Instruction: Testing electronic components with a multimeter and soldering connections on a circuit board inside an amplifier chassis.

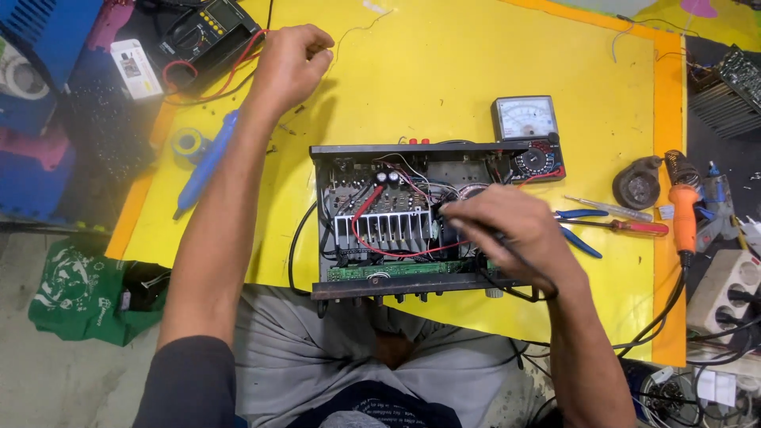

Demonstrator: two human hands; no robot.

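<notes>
An opened black amplifier chassis [396, 150] lies on the yellow mat [444, 71], showing a finned heat sink [382, 230], capacitors, a green circuit board and red and black wires. My right hand [499, 226] hovers over the chassis's right half, fingers closed on a thin black probe whose cable loops under my wrist. My left hand [289, 59] is stretched to the mat's far edge, fingers curled around a thin wire beside a digital multimeter [208, 28] with red and black leads.
An analog meter [527, 127] stands behind the chassis. To the right lie blue-handled pliers [583, 230], a red-handled screwdriver [634, 227], an orange soldering iron [683, 210] and a white power strip [733, 289]. A blue tool [204, 165] and a tape roll [189, 144] lie left.
</notes>
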